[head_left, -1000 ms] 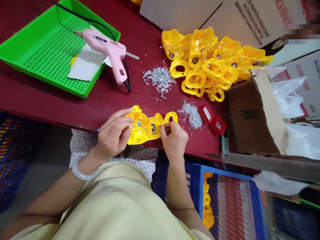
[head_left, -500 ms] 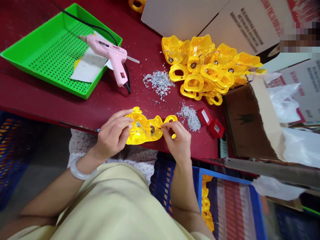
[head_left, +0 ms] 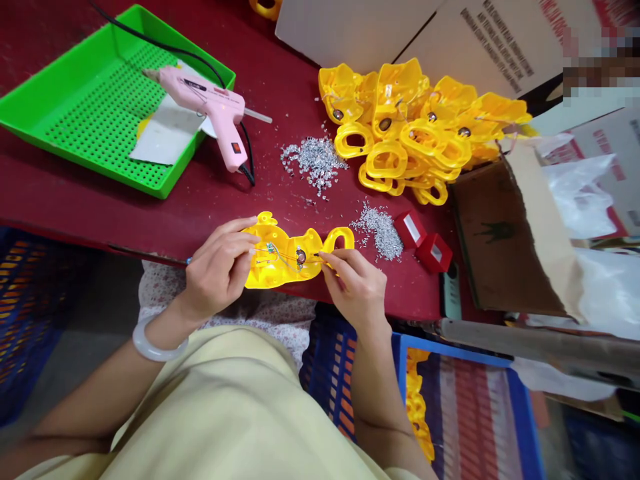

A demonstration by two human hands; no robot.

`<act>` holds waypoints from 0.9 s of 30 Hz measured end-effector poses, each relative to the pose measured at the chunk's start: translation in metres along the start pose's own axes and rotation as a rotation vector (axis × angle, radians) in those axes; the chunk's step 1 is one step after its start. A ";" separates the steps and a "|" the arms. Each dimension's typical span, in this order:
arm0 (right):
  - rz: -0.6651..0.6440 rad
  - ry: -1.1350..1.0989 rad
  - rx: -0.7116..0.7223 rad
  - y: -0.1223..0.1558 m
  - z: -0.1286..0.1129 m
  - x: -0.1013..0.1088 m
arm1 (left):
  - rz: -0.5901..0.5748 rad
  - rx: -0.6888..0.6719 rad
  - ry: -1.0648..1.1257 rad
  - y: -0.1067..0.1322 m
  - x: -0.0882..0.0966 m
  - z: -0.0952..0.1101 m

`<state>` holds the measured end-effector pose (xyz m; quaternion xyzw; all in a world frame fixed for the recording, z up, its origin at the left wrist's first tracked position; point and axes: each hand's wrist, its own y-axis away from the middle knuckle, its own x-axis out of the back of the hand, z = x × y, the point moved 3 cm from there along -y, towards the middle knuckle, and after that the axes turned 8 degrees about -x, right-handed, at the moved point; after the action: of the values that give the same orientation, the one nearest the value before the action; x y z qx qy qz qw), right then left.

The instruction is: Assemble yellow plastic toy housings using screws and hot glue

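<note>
Right hand (head_left: 355, 287) had swung outward and lower since the last look, its wrist turned, while we saw left hand (head_left: 217, 270) wrapped around the same end of the yellow plastic piece (head_left: 280, 263). Right fingertips (head_left: 327, 259) were pinched narrow on what looked like a thin wire (head_left: 313, 260), close beside the round dark disc (head_left: 301, 256); the grip on anything finer was too small to tell. Left fingers (head_left: 235, 243) curled firmly over the piece's edge. We noted the piece held between both hands, just over the front edge of the red table (head_left: 100, 200), with small wires lying across its inner face. We judged the wire end to be under closer control by the disc. Nearby lay a heap of yellow pieces (head_left: 395, 127), silver clippings (head_left: 315, 160), a pink glue gun (head_left: 205, 100) and a green tray (head_left: 30, 120).
</note>
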<state>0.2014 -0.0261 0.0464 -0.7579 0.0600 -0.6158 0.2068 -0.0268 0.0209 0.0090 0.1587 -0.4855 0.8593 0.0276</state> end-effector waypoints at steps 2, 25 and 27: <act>0.016 0.025 0.006 0.004 0.000 -0.001 | -0.005 0.002 -0.004 0.000 0.000 0.000; 0.172 -0.199 -0.255 0.021 -0.012 -0.010 | -0.017 0.014 -0.018 -0.001 0.000 0.001; 0.218 -0.199 -0.260 0.023 -0.014 -0.010 | -0.013 0.006 -0.019 0.000 0.000 0.001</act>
<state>0.1894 -0.0466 0.0308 -0.8244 0.2000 -0.4989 0.1776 -0.0265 0.0206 0.0095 0.1701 -0.4820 0.8590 0.0281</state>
